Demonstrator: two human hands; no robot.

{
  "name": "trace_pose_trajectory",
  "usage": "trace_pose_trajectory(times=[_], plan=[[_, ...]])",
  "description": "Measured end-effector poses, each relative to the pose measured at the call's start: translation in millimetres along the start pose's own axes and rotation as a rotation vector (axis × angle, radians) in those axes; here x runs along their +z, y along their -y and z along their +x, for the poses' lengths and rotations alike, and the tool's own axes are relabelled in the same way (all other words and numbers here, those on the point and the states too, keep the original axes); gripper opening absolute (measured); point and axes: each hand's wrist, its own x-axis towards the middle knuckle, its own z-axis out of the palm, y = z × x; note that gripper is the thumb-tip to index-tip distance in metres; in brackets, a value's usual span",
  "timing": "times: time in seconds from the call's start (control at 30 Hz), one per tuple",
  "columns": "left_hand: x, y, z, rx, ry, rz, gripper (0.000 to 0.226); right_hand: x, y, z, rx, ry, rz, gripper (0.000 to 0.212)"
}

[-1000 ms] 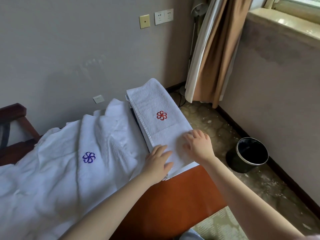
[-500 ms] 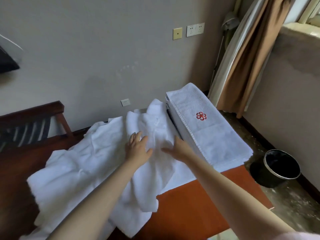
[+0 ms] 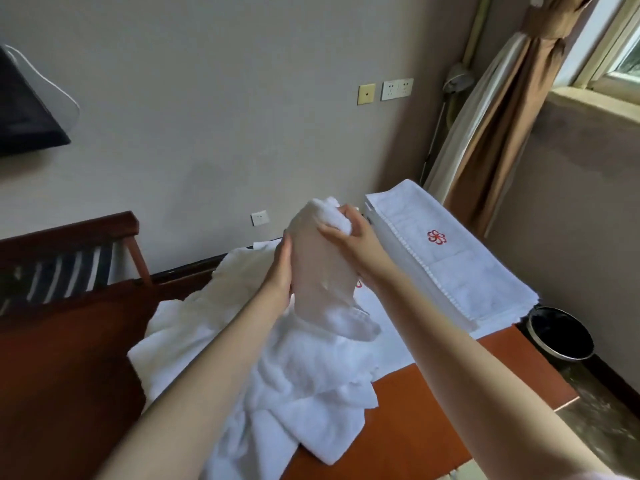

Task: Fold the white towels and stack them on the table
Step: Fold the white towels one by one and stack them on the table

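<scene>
A black bin (image 3: 561, 336) stands on the floor at lower right. A brown curtain (image 3: 502, 133) hangs upper right beside a window (image 3: 620, 53). Wall sockets (image 3: 397, 89) sit upper centre, and a wooden chair (image 3: 69, 258) is at left.

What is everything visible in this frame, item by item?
lifted towel: one, white, held up above the pile
towel pile: count unclear, white, crumpled on the table's middle
folded towel stack: one stack, white with a red flower emblem, table's right end
table: one, reddish-brown, under the towels
chair: one, dark wood, left
waste bin: one, black, floor at right
curtain: one, brown, by the window
double socket: one, white, wall
television: one, black, upper left
left hand: against the lifted towel's left side, grip hidden
right hand: grips the lifted towel's top
</scene>
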Motion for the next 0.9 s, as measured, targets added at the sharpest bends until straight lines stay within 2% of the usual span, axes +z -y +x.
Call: trace_pose_trajectory(times=[0.07, 0.1, 0.27, 0.37, 0.5, 0.53, 0.6, 0.63, 0.7, 0.83, 0.9], plan=[[-1.9, -27.4, -11.0, 0.070, 0.100, -0.166, 0.076, 15.9, 25.7, 0.5, -0.056, 0.108, 0.120, 0.016], [-5.7, -40.1, -16.4, 0.120, 0.097, -0.207, 0.079, 22.8, 36.4, 1.2, -0.066, 0.156, 0.180, 0.014], [-44.3, -84.3, -45.7, 0.301, -0.088, -0.166, 0.070, 54.5, 65.3, 1.4, -0.077, 0.285, 0.354, 0.014], [-72.7, -96.4, -65.4, 0.362, -0.240, -0.073, 0.061, 88.2, 65.4, -10.1, 0.005, 0.280, 0.414, 0.032], [-123.3, -91.4, -87.1, 0.320, -0.448, -0.004, 0.056, 137.2, 58.2, -29.2, 0.046, 0.267, 0.399, 0.035], [-139.4, -86.9, -92.2, 0.313, -0.475, 0.017, 0.047, 151.1, 55.5, -34.1, 0.051, 0.267, 0.376, 0.040], [-175.2, -85.2, -103.0, 0.335, -0.552, 0.060, 0.014, 182.7, 52.3, -42.3, 0.048, 0.257, 0.302, 0.053], [-194.9, -86.5, -108.1, 0.355, -0.591, 0.100, 0.008, 200.9, 51.7, -46.2, 0.043, 0.252, 0.273, 0.057], [-239.2, -90.8, -117.3, 0.433, -0.636, 0.194, 0.016, 240.5, 50.6, -53.0, 0.029, 0.254, 0.237, 0.057], [-328.8, -95.8, -131.9, 0.550, -0.643, 0.378, 0.027, 321.7, 43.1, -70.8, -0.012, 0.225, 0.169, 0.043], [-365.9, -88.2, -138.9, 0.544, -0.659, 0.474, 0.028, 353.1, 31.1, -83.1, -0.038, 0.215, -0.005, 0.035]])
